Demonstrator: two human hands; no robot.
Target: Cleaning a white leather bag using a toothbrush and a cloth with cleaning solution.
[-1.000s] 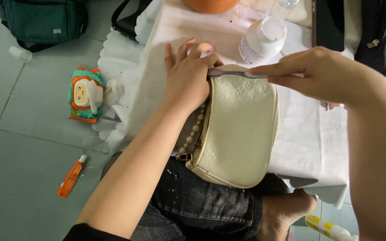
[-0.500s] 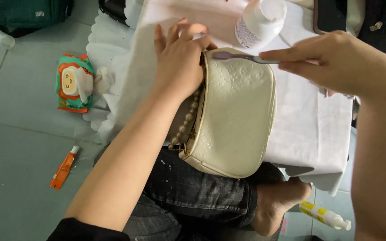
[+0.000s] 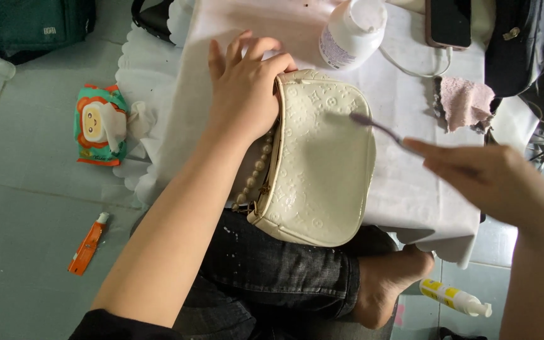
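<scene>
A cream embossed handbag [image 3: 322, 164] with a pearl strap [image 3: 256, 173] lies on a white cloth [image 3: 410, 189] across my lap. My left hand [image 3: 243, 88] presses flat on the bag's upper left edge, fingers spread over the cloth. My right hand [image 3: 483, 176] grips a purple toothbrush [image 3: 376, 128] by its handle. The brush head sits at the bag's upper right side, slightly blurred.
A white bottle [image 3: 351, 31] stands just beyond the bag. A phone [image 3: 448, 22] with a cable and a pink rag [image 3: 467, 101] lie at the right. A wipes pack [image 3: 99, 126], an orange tube [image 3: 86, 245] and a yellow-white tube [image 3: 454, 297] lie on the tiled floor.
My right hand has drawn back to the right and down, taking the toothbrush from the bag's top edge to its right side. The left hand has stayed on the bag.
</scene>
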